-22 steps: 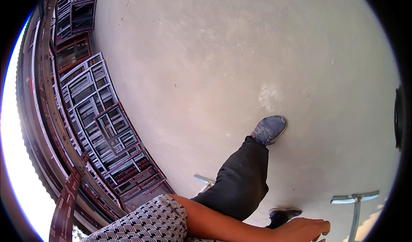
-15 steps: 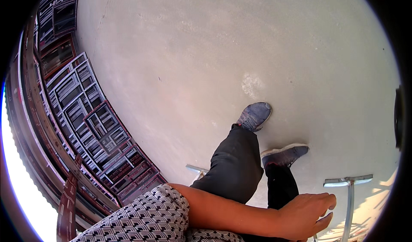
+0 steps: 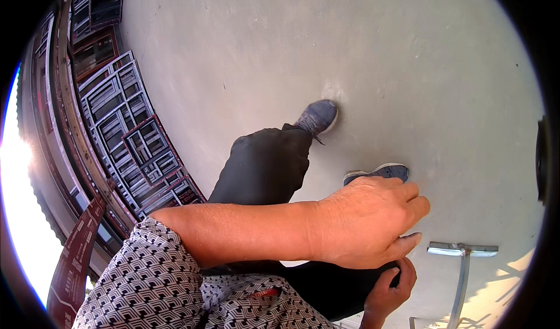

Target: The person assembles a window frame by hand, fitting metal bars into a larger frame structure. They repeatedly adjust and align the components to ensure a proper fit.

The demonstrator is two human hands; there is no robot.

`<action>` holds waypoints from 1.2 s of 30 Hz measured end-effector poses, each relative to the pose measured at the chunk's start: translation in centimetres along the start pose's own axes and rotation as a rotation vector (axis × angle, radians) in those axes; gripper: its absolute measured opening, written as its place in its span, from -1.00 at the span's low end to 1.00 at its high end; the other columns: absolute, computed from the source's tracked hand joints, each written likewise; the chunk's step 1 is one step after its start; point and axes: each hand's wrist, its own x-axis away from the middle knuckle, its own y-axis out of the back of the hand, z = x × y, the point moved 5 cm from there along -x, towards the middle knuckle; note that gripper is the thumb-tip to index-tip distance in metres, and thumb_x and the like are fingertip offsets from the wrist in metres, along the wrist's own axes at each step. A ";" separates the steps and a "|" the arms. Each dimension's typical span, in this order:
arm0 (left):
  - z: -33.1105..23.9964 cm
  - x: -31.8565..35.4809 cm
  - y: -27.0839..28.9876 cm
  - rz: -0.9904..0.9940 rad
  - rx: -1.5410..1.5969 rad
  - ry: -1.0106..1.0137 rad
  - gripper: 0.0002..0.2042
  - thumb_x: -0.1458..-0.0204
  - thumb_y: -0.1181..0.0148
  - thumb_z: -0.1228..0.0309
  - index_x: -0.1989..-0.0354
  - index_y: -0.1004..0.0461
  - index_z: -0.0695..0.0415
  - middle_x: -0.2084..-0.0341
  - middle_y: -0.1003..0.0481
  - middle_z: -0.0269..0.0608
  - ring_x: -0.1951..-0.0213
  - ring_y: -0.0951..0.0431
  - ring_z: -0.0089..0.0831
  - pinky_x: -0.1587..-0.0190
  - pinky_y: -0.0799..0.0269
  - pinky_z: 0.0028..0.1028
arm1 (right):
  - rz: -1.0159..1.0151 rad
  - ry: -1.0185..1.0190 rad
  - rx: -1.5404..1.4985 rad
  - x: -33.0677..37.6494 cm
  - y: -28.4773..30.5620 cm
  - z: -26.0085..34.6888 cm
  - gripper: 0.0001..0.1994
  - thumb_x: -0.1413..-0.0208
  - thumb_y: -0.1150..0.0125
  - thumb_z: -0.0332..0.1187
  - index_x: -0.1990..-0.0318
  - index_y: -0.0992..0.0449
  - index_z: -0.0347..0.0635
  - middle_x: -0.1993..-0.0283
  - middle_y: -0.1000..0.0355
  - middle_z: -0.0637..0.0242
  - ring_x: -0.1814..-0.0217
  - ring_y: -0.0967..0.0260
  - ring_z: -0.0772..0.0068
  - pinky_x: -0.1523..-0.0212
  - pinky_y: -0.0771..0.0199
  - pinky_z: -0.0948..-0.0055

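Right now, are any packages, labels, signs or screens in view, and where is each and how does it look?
Banner: lower left, by the stacked frames; a long, narrow dark red strip with small pale markings, standing tilted.
No packages, labels or screens show.
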 end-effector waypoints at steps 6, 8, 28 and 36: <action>6.8 0.5 2.9 0.159 -0.472 -0.036 -0.63 -0.29 -0.32 0.22 0.00 -0.53 0.33 0.29 -0.54 -0.02 0.22 -0.62 -0.05 0.14 -0.59 -0.14 | -0.117 0.117 -0.045 -2.4 -0.5 4.0 -0.70 -0.31 -0.13 -0.37 0.00 -0.73 -0.33 -0.06 -0.65 -0.05 -0.15 -0.57 -0.17 -0.28 -0.54 -0.03; 8.3 -0.4 4.7 0.290 -0.661 -0.072 -0.63 -0.29 -0.32 0.21 0.00 -0.53 0.33 0.30 -0.54 -0.01 0.24 -0.62 -0.08 0.16 -0.59 -0.16 | -0.145 0.099 -0.026 -3.0 -0.5 5.8 -0.70 -0.31 -0.14 -0.36 -0.01 -0.72 -0.33 -0.06 -0.65 -0.07 -0.14 -0.57 -0.17 -0.28 -0.54 -0.03; 5.2 -2.9 32.6 0.246 -0.169 -0.253 -0.55 -0.22 -0.31 0.19 -0.12 -0.51 0.29 0.10 -0.61 0.19 0.09 -0.64 0.20 0.01 -0.60 0.04 | -0.135 -0.599 0.256 -10.2 -7.0 21.1 -0.61 -0.31 -0.13 -0.04 0.08 -0.74 -0.13 -0.01 -0.68 0.01 -0.15 -0.59 -0.16 -0.18 -0.58 -0.08; 7.8 -6.1 33.9 0.237 0.102 -0.010 -0.53 -0.36 -0.20 0.03 -0.25 -0.53 0.11 0.08 -0.66 -0.03 0.05 -0.70 -0.09 -0.01 -0.61 -0.11 | -0.273 -0.471 0.372 -10.6 -10.1 20.8 -0.65 -0.21 -0.19 -0.04 0.11 -0.73 -0.06 0.08 -0.69 0.08 -0.05 -0.63 -0.12 -0.09 -0.64 -0.11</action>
